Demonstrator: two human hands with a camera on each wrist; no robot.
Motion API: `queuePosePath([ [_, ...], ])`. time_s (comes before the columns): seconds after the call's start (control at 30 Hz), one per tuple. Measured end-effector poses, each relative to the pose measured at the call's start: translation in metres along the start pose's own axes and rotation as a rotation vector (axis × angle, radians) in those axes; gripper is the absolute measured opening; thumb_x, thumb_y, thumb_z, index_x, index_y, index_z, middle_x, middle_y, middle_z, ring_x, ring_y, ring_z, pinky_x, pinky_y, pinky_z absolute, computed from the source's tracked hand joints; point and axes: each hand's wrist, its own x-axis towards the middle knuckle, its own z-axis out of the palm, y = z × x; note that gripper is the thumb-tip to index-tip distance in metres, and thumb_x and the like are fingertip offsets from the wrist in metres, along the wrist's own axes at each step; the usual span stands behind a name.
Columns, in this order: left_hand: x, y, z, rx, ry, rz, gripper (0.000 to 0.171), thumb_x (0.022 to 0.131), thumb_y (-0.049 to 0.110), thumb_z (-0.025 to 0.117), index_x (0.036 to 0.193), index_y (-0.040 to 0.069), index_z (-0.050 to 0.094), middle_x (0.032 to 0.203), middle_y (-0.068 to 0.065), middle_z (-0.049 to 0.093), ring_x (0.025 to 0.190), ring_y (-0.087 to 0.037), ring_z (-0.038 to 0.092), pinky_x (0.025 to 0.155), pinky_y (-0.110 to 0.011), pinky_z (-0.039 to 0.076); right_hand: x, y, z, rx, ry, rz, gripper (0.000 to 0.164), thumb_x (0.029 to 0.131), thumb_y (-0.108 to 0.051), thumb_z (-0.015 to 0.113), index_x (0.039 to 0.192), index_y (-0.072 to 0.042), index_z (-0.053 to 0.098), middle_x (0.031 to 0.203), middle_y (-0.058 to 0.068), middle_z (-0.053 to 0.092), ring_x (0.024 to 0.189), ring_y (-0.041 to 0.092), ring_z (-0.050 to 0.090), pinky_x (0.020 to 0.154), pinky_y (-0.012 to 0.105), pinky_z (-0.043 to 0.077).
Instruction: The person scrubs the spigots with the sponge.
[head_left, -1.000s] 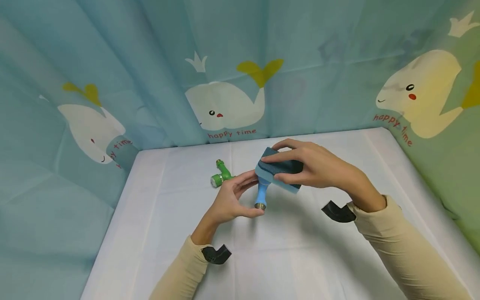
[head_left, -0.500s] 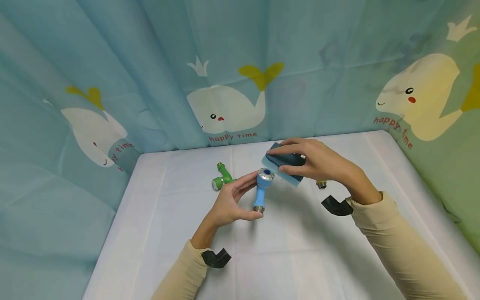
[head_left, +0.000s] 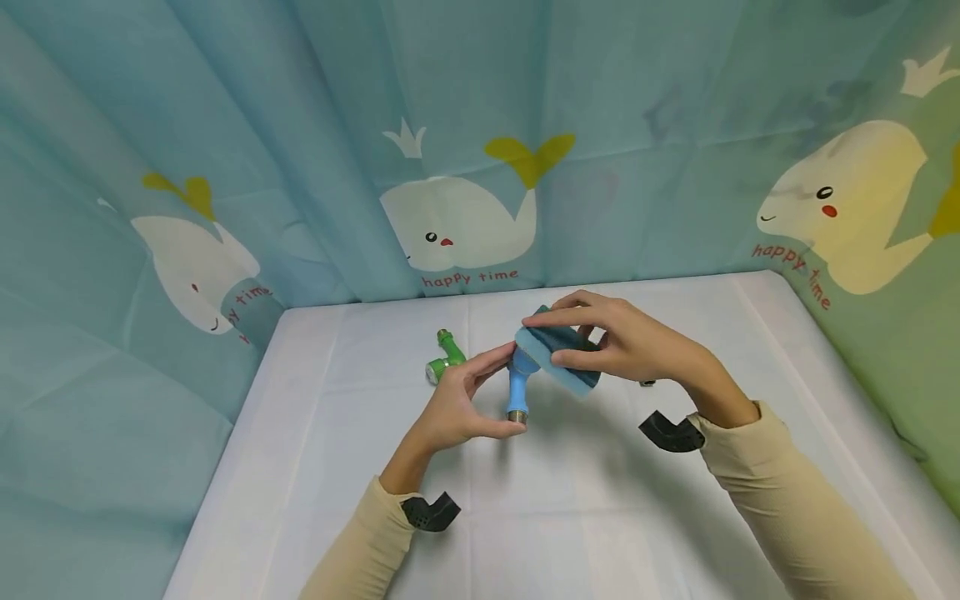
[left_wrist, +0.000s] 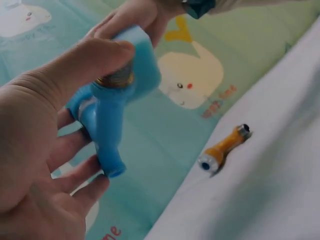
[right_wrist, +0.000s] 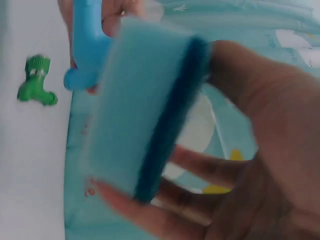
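My left hand (head_left: 459, 407) holds a blue plastic tap (head_left: 518, 390) above the table, its thumb on the threaded metal end and its fingertips at the other side. In the left wrist view, the tap (left_wrist: 109, 122) shows its spout hanging down beside the fingers. The right hand (head_left: 637, 340) grips a two-layer sponge (right_wrist: 135, 100), light blue with a dark blue scouring side. The sponge's light face lies against the knob end of the tap and hides it in the head view.
A green tap (head_left: 448, 353) lies on the white-covered table (head_left: 360, 467) behind the left hand. An orange tap (left_wrist: 224, 148) lies farther right, mostly hidden by the right hand in the head view. Whale-print curtains (head_left: 330, 183) enclose the table.
The sponge lifts off the tap's knob half a second ago, baring its silvery face, and now covers it again. The left hand stays almost where it was.
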Motion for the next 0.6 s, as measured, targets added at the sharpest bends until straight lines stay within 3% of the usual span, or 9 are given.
queuePosePath([
  [0.13, -0.0014, -0.0005, 0.0013, 0.066, -0.009, -0.046, 0.096, 0.071, 0.004, 0.094, 0.155, 0.013, 0.047, 0.152, -0.004, 0.052, 0.144, -0.02, 0.044, 0.12, -0.04, 0.034, 0.0002, -0.0057, 0.0001, -0.108, 0.015, 0.034, 0.047, 0.096, -0.031, 0.075, 0.142, -0.031, 0.064, 0.13, 0.006, 0.06, 0.101, 0.016, 0.063, 0.079, 0.036, 0.055],
  [0.4, -0.0002, -0.0027, 0.0031, 0.134, -0.005, -0.055, 0.096, 0.071, 0.008, 0.095, 0.155, 0.014, 0.048, 0.15, -0.003, 0.053, 0.143, -0.02, 0.045, 0.12, -0.045, 0.034, 0.001, -0.0097, 0.002, -0.216, 0.031, 0.065, 0.046, 0.095, -0.037, 0.076, 0.14, -0.033, 0.066, 0.136, 0.009, 0.059, 0.099, 0.02, 0.065, 0.075, 0.036, 0.054],
  [0.5, 0.0003, -0.0041, 0.0031, 0.135, -0.01, -0.047, 0.097, 0.071, 0.008, 0.094, 0.155, 0.015, 0.047, 0.152, -0.003, 0.052, 0.144, -0.019, 0.044, 0.12, -0.044, 0.034, 0.0014, -0.0065, 0.0018, -0.196, 0.059, 0.056, 0.045, 0.095, -0.034, 0.077, 0.139, -0.031, 0.067, 0.136, 0.01, 0.06, 0.102, 0.022, 0.065, 0.076, 0.038, 0.055],
  [0.6, 0.0009, -0.005, 0.0031, 0.061, -0.014, -0.006, 0.096, 0.071, 0.002, 0.093, 0.155, 0.008, 0.046, 0.154, -0.007, 0.05, 0.144, -0.023, 0.044, 0.119, -0.044, 0.034, 0.0007, -0.0021, 0.0038, -0.115, 0.069, 0.03, 0.044, 0.095, -0.031, 0.076, 0.139, -0.027, 0.068, 0.137, 0.011, 0.06, 0.103, 0.02, 0.066, 0.076, 0.037, 0.056],
])
